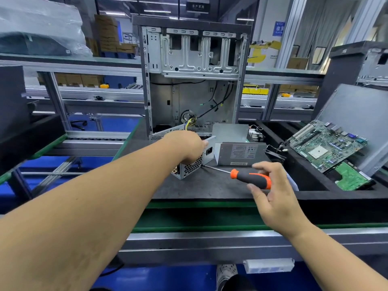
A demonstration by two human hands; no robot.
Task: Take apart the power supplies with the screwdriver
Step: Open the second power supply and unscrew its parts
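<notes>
A silver power supply with a honeycomb grille stands on the dark work mat in the middle of the head view. My left hand reaches over its top and grips it; the fingers are hidden behind the case. My right hand holds an orange and black screwdriver by the handle. Its thin shaft points left, with the tip at the lower right corner of the grille face. A second power supply cover with a label stands just to the right.
An open silver computer case stands upright behind the power supplies, with loose cables inside. Green circuit boards lie in a black bin at the right. A grey panel leans behind them. Conveyor rails run at left and back.
</notes>
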